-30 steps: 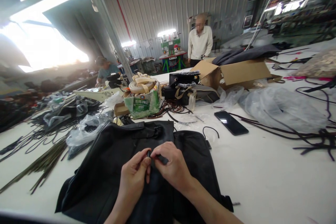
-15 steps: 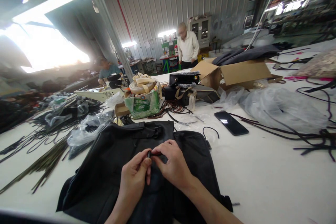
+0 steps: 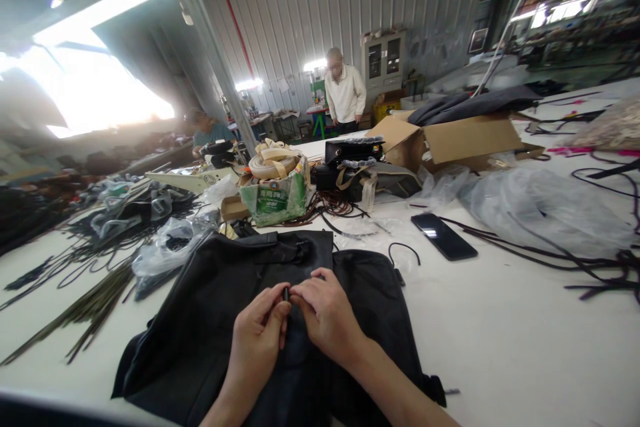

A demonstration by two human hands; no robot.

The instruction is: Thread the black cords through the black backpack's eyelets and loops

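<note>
A black bag lies spread on the white table in front of me. Above its middle, my left hand pinches a small black cylindrical piece between thumb and forefinger. My right hand meets it from the right, thumb and fingertips pressed together at the small piece's side. What exactly the piece is cannot be made out, and the right fingertips partly hide it.
Right of the bag lies a phone. Behind it stand a green carton with webbing rolls, a cardboard box and plastic bags. Cord bundles lie left. A person in white stands beyond the table; another sits far left.
My hands stay together at the small black piece, the right fingers slightly shifted. The person in white has moved a little left. The view has swung slightly.
</note>
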